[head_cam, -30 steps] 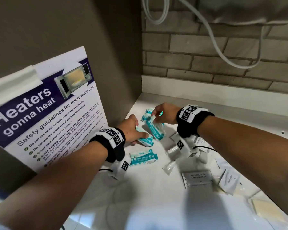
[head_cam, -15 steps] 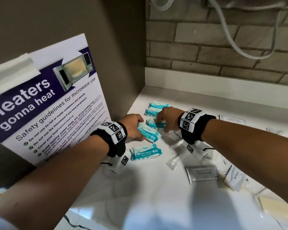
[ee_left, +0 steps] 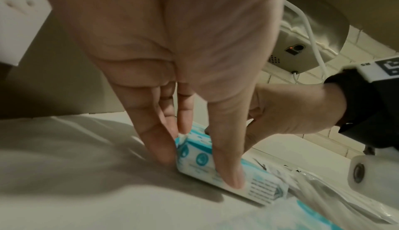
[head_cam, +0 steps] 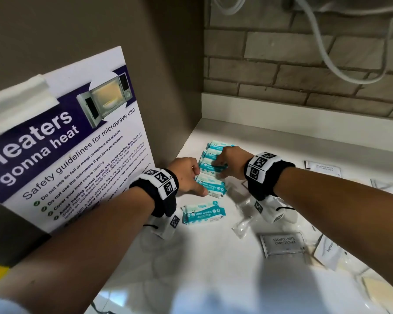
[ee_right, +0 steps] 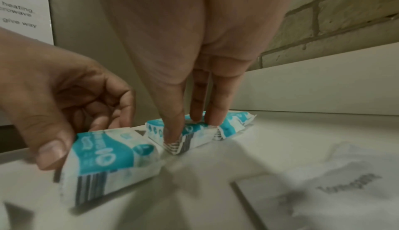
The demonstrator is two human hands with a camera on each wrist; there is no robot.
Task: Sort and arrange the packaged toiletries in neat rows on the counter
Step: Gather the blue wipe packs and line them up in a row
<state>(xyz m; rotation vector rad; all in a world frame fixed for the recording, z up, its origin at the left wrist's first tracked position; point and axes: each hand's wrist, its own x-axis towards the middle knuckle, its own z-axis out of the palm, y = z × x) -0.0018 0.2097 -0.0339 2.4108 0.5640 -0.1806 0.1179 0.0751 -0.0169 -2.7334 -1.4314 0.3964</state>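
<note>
Several teal-and-white mini wipes packs lie in a column near the back left corner of the white counter (head_cam: 213, 268). My left hand (head_cam: 200, 184) pinches the front pack of the column (head_cam: 213, 186) between thumb and fingers; the left wrist view shows the same grip (ee_left: 198, 170) on that pack (ee_left: 194, 158). Just behind it, my right hand (head_cam: 217, 168) pinches the neighbouring pack (head_cam: 208, 169) with thumb and fingertips, as the right wrist view (ee_right: 192, 129) shows. One more wipes pack (head_cam: 203, 213) lies apart, nearer me.
A grey shampoo sachet (head_cam: 283, 243), clear plastic packets (head_cam: 243, 225), a white sachet (head_cam: 322, 167) and a small white box (head_cam: 329, 250) lie to the right. A microwave safety poster (head_cam: 66, 143) stands on the left. A white cable (head_cam: 322, 48) hangs on the brick wall.
My right hand brought its pack down from the air and set it into the column. My left hand slid its pack back against the row.
</note>
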